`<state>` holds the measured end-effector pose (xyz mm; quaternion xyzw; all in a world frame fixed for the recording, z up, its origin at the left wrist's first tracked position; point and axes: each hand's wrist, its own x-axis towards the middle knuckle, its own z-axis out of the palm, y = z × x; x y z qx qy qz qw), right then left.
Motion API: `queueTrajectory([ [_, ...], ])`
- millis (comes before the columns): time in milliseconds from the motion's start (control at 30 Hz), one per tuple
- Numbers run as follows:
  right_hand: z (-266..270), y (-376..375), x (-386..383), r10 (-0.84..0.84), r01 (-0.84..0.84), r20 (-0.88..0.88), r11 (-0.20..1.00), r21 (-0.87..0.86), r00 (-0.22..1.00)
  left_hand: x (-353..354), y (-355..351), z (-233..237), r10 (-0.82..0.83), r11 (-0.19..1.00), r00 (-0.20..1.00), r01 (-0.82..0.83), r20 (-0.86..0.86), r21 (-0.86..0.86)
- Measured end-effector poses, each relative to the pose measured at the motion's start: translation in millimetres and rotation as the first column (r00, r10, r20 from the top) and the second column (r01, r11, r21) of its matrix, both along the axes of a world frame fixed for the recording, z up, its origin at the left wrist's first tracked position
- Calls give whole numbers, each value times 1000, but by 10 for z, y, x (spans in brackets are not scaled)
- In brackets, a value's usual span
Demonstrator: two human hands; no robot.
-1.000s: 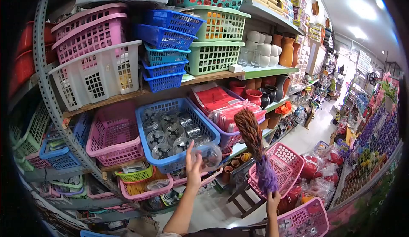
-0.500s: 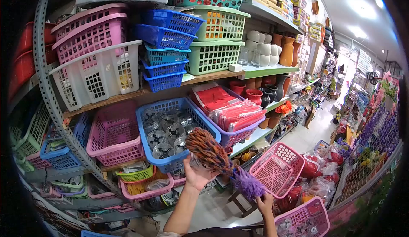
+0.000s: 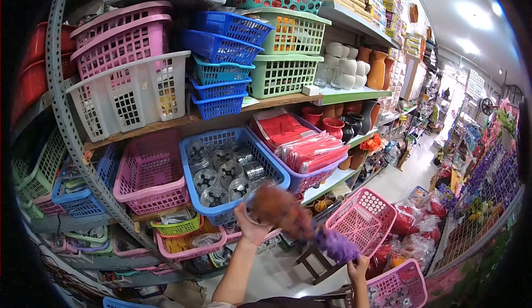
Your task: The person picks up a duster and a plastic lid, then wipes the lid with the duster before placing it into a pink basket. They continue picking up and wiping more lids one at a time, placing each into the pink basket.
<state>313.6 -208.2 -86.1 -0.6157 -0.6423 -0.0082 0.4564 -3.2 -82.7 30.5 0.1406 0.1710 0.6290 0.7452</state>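
Observation:
My right hand (image 3: 358, 267) is closed around the lower end of a feather duster (image 3: 288, 214), just below its purple tuft. The duster's brown-orange head is smeared by motion and lies over my left hand (image 3: 254, 229). That hand is closed on a clear round plastic container (image 3: 250, 214), mostly hidden by palm and feathers. Behind it, a blue basket (image 3: 187, 167) on the shelf holds several similar clear containers (image 3: 230, 170) with dark, spoked shapes inside.
A pink basket (image 3: 354, 200) stands right of the duster, above a dark wooden stool (image 3: 316, 266). Another pink basket (image 3: 422, 286), lower right, holds clear containers. Purple basket (image 3: 302, 181) with red packets sits beside the blue one. A metal shelf post (image 3: 69, 119) rises at left.
The duster's head has swung slightly right and down and is now blurred. My right hand has moved a little right and down; the left has shifted slightly left, still holding the container.

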Motion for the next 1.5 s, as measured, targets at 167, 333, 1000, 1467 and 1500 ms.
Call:
queueTrajectory([
  [167,12,85,3,-191,188,-40,980,-69,981,-33,139,-284,-64,994,997,66,-31,86],
  [333,42,143,-18,24,-25,23,999,45,999,8,174,-278,-42,983,997,53,-64,176],
  [1000,1413,1948,-596,-318,275,292,945,179,902,-342,-51,-151,-188,961,982,189,-28,202],
  [1467,1582,2413,-1416,-103,-11,392,960,278,914,-402,-10,-175,-258,918,962,272,-84,290],
  [1500,1645,2197,-1521,29,-123,335,957,263,942,-409,4,-193,-268,910,960,280,-82,306],
])
